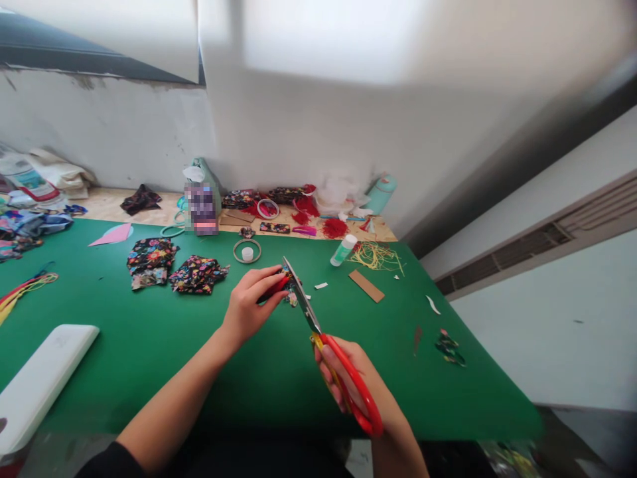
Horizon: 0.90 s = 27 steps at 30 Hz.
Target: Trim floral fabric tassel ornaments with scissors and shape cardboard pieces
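My left hand [251, 302] pinches a small dark floral piece of fabric [288, 273] with some red on it, above the middle of the green table. In my right hand [343, 368] is a pair of scissors [308, 311] with red handles, my fingers wrapped round the grips. The blades point up and left, and their tips are at the fabric beside my left fingertips. Whether the blades touch the fabric is hard to tell. Two bunches of black floral fabric [198, 274] lie left of my left hand.
Beyond my hands, a glue bottle [343, 251] leans near yellow strings [378, 255] and a cardboard strip [367, 285]. A ring [247, 251] surrounds a white cap. At the left lies a long white object [47, 382]. Red threads [335, 228] and bottles line the back.
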{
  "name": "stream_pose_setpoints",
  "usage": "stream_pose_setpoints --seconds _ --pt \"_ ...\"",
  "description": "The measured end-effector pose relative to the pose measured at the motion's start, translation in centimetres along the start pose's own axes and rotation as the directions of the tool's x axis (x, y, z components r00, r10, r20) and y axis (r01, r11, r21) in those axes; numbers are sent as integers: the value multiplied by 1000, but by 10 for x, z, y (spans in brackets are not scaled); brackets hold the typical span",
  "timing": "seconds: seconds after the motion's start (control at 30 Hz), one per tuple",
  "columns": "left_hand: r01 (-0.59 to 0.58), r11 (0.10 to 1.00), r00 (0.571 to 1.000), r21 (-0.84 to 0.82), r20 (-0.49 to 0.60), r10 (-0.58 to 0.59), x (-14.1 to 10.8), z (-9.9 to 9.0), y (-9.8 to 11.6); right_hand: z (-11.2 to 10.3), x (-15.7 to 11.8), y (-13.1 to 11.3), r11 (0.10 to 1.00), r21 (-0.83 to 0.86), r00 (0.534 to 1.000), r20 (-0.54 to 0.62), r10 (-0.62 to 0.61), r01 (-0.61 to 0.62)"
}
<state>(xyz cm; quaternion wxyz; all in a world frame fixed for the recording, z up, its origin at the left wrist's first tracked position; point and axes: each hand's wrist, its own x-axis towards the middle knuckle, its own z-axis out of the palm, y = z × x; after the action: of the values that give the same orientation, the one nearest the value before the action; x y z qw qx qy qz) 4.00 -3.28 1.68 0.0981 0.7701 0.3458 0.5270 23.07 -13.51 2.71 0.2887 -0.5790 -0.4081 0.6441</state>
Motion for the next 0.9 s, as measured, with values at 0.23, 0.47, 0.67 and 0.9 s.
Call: stream_pose_setpoints --seconds 0.23,0.47,0.67,0.9 --pt "5 1000 1000 -6 2 -5 0 0 1 -1 -1 -2 996 -71 999 -1 -45 45" --pt "2 1000 1000 -6 14 -2 0 0 0 -4 -3 -4 987 -147 996 -48 -69 61" --pt "-9 1000 1000 19 10 8 0 0 1 -2 1 -1 991 -101 995 -45 -89 84" --pt "10 1000 999 7 34 -10 -1 1 2 -4 9 3 998 19 996 -71 -57 58"
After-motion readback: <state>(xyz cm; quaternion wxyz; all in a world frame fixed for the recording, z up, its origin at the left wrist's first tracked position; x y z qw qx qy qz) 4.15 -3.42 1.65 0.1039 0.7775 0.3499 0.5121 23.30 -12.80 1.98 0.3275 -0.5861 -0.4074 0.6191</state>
